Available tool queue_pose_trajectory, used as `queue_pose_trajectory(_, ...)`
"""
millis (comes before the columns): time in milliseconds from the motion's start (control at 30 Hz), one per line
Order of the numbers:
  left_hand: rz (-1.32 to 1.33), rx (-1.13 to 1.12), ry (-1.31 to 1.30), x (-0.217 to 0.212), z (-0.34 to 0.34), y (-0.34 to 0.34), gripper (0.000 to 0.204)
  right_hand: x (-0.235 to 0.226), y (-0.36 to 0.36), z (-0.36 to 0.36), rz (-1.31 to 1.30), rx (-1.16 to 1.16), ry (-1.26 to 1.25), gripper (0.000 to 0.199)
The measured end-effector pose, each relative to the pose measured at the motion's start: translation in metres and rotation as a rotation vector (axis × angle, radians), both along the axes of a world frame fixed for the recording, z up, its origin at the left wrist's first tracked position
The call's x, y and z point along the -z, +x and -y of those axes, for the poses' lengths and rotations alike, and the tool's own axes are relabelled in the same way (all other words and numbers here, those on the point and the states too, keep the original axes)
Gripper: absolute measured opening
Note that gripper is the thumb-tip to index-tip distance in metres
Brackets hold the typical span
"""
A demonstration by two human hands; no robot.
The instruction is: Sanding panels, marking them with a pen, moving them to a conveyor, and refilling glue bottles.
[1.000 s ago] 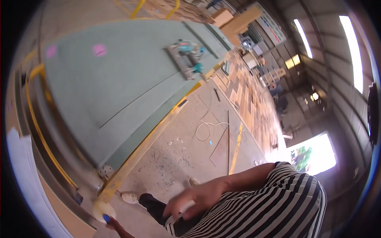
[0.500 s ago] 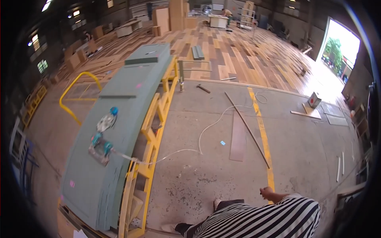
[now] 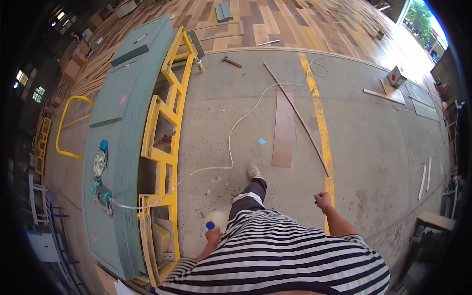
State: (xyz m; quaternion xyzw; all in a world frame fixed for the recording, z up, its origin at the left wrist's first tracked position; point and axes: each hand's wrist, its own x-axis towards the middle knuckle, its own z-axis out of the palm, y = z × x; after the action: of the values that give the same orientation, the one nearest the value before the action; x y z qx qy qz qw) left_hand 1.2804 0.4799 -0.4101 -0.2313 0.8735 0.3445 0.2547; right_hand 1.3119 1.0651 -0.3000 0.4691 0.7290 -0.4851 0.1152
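Grey-green panels (image 3: 115, 132) lie stacked in a long pile on a yellow trolley frame (image 3: 167, 155), their faces flat and dull, with a pink sticker (image 3: 123, 100) toward the far half and a pen (image 3: 140, 38) on the raised piece at the far end. Toward the near end of the pile rests a teal power tool (image 3: 102, 194), with a whitish thing with a blue end (image 3: 100, 162) just beyond it; a pale hose (image 3: 231, 147) runs from the tool across the pile's right edge and down over the frame to the floor. Off that right edge, near the trolley's near right corner, the left hand (image 3: 213, 237) is closed on a whitish jug (image 3: 219, 219) close to its blue cap, above the concrete floor (image 3: 211, 123), which is worn and speckled. The right hand (image 3: 323, 201) hangs well apart over a yellow floor stripe (image 3: 317, 115), fingers curled into a loose fist; whether anything is inside it I cannot tell. Beside the stripe lie a reddish-brown board (image 3: 282, 132) and a thin dark strip (image 3: 297, 118), and a hammer (image 3: 231, 62) sits near the concrete's far edge. Beyond that edge spreads a floor of mixed brown planks (image 3: 280, 24), running toward a bright doorway (image 3: 423, 22) at the far right corner, with greenery outside.
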Motion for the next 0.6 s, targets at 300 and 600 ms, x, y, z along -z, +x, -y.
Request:
queue_pose_trajectory(300, -0.072, -0.072, 0.142, -0.131, -0.203, -0.351, 0.005, -0.038, -0.143, -0.111, -0.065, 0.548, -0.055, 0.032)
queue_pose_trajectory(600, -0.086, -0.318, 0.353, -0.136, -0.302, -0.589, 0.014, 0.021, -0.318, -0.154, 0.063, 0.628, -0.385, 0.025)
